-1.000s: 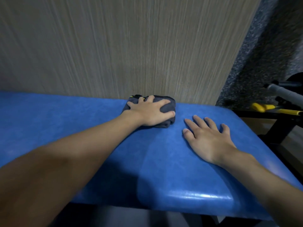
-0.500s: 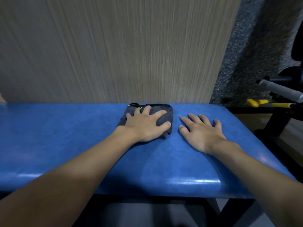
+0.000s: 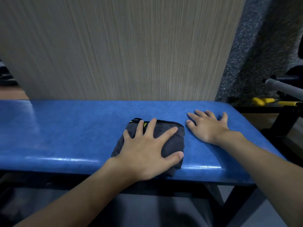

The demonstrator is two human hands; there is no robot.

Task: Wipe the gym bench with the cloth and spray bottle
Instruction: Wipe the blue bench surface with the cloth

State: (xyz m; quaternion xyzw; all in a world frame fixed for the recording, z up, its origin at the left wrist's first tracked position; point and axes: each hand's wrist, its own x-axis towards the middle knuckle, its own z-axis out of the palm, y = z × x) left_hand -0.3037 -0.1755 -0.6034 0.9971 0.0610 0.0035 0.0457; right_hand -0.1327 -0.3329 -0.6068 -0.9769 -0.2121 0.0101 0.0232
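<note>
The left hand (image 3: 146, 148) presses flat, fingers spread, on the folded cloth (image 3: 170, 141); the right hand (image 3: 208, 126) rests spread on the bench (image 3: 65, 128), whose long axis runs left to right.

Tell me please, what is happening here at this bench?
A person leans over a blue gym bench. The left hand presses flat, with fingers spread, on a folded dark grey cloth that lies at the near edge of the pad. The right hand rests flat on the bare pad just to the right of the cloth and holds nothing.
</note>
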